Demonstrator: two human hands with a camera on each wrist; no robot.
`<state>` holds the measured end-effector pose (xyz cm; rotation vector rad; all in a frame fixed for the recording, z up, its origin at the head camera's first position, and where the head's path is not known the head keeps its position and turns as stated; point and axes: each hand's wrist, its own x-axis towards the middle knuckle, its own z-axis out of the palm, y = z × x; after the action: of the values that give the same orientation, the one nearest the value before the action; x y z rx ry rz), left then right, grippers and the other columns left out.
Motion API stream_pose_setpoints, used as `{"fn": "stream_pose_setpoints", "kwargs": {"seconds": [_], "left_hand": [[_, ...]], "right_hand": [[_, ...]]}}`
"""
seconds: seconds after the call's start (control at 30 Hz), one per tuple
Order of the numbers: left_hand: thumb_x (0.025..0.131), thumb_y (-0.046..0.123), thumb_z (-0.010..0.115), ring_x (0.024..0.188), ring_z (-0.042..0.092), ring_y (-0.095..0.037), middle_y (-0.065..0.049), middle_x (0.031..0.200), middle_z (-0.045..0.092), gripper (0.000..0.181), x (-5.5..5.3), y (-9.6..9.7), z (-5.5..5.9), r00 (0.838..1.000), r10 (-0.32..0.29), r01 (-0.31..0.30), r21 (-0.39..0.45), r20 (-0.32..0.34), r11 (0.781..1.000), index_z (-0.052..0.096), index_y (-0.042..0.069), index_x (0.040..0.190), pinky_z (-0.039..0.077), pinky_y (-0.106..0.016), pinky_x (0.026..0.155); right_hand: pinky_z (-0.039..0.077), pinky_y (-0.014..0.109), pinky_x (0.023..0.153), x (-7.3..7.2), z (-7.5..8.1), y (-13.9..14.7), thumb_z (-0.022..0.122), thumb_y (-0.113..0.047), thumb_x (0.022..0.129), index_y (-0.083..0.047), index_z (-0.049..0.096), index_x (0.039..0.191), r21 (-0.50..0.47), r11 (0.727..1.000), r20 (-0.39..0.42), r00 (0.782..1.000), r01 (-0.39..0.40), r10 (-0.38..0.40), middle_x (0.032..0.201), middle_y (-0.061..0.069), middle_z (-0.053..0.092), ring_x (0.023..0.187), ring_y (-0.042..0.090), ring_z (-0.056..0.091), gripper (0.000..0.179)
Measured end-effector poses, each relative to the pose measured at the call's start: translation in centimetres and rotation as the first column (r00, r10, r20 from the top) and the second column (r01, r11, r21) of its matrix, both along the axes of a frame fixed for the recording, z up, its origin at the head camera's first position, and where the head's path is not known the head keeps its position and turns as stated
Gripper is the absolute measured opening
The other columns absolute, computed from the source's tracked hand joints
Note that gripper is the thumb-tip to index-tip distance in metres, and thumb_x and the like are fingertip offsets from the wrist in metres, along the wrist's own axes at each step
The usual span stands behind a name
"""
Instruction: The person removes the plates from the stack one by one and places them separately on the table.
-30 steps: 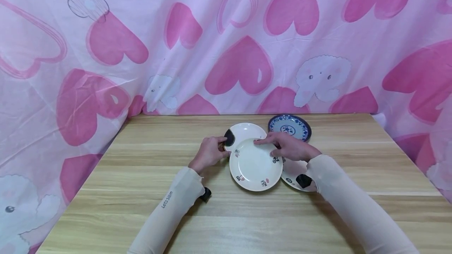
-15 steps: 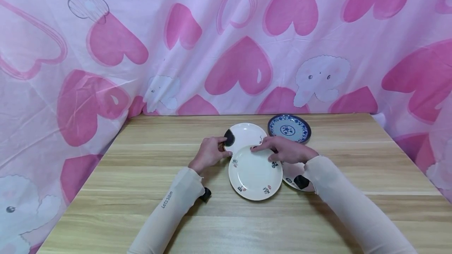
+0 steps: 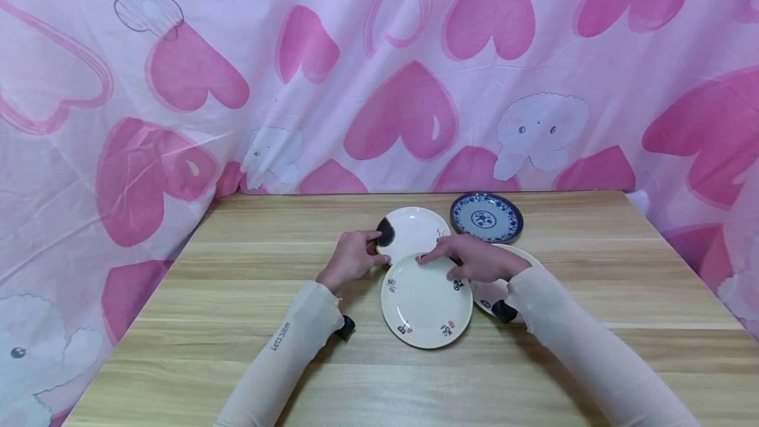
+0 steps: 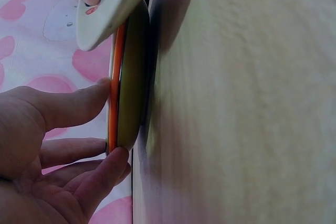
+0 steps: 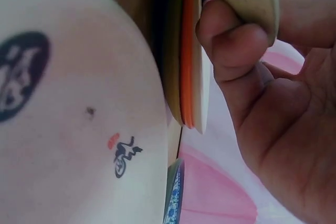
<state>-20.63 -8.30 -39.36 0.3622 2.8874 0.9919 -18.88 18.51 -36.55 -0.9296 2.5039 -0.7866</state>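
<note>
A cream plate with small printed figures hangs tilted over the near edge of a stack of plates. My right hand pinches its far rim between fingers and thumb. The stack is topped by a white plate with a black patch; below it, in the left wrist view, show an orange rim and an olive plate. My left hand grips the stack's left rim, thumb and fingertips set apart along the edge. The cream plate hides the stack's front.
Under my right forearm lies a pale plate with a black oval mark, partly hidden. A blue-and-white patterned plate stands behind it, near the far table edge. A pink heart-print cloth hangs behind the wooden table.
My right hand has drawn the cream plate toward the near side and slightly left, baring more of the white top plate. My left hand has stayed at the stack's rim.
</note>
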Motion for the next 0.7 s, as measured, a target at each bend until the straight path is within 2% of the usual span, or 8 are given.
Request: {"fn": "stream_pose_setpoints", "kwargs": {"seconds": [0.07,0.23,0.37,0.5,0.7], "left_hand": [[0.082,0.024,0.083,0.095,0.063,-0.018,-0.012,0.113,0.075,0.061,0.0,0.0,0.0,1.0,0.004,-0.004,0.0,0.0,1.0,0.061,0.003,0.135,0.055,-0.036,0.097],[0.083,0.023,0.083,0.094,0.062,-0.019,-0.012,0.112,0.075,0.06,-0.1,-0.1,-0.1,1.0,0.0,0.0,-0.007,-0.008,1.0,0.061,0.003,0.135,0.054,-0.036,0.096],[0.083,0.023,0.083,0.092,0.061,-0.018,-0.012,0.111,0.075,0.059,-0.1,-0.1,-0.1,1.0,-0.007,0.007,-0.012,-0.015,1.0,0.062,0.003,0.134,0.054,-0.035,0.094],[0.082,0.024,0.083,0.093,0.061,-0.019,-0.013,0.113,0.075,0.059,-0.1,-0.1,-0.1,1.0,-0.01,0.01,-0.008,-0.021,1.0,0.063,0.002,0.134,0.054,-0.036,0.096],[0.082,0.024,0.084,0.096,0.062,-0.018,-0.013,0.117,0.075,0.059,-0.2,-0.2,-0.1,1.0,-0.006,0.006,-0.003,-0.02,1.0,0.063,0.002,0.133,0.053,-0.037,0.1]], "right_hand": [[0.035,0.059,0.118,0.2,0.0,-0.2,0.073,0.004,0.084,-0.026,0.068,0.131,0.002,1.0,-0.002,1.0,0.007,-0.007,0.14,0.003,0.064,0.141,0.038,0.047,0.056],[0.048,0.049,0.11,0.4,-0.1,-0.7,0.078,0.001,0.082,-0.026,0.07,0.128,0.014,1.0,-0.002,1.0,0.026,-0.026,0.13,0.0,0.068,0.121,0.023,0.059,0.054],[0.055,0.036,0.097,0.6,-0.2,-1.0,0.082,-0.002,0.08,-0.025,0.071,0.127,0.023,1.0,-0.033,0.999,0.016,-0.015,0.123,-0.001,0.07,0.105,0.015,0.061,0.054],[0.052,0.025,0.081,0.8,-0.2,-1.3,0.083,-0.004,0.078,-0.026,0.071,0.126,0.045,0.999,-0.063,0.998,0.014,-0.011,0.114,-0.004,0.071,0.091,0.014,0.057,0.054],[0.05,0.021,0.073,1.1,-0.1,-1.7,0.083,-0.002,0.078,-0.026,0.072,0.125,0.067,0.997,-0.051,0.998,0.024,-0.021,0.106,-0.007,0.07,0.085,0.013,0.055,0.054]]}}
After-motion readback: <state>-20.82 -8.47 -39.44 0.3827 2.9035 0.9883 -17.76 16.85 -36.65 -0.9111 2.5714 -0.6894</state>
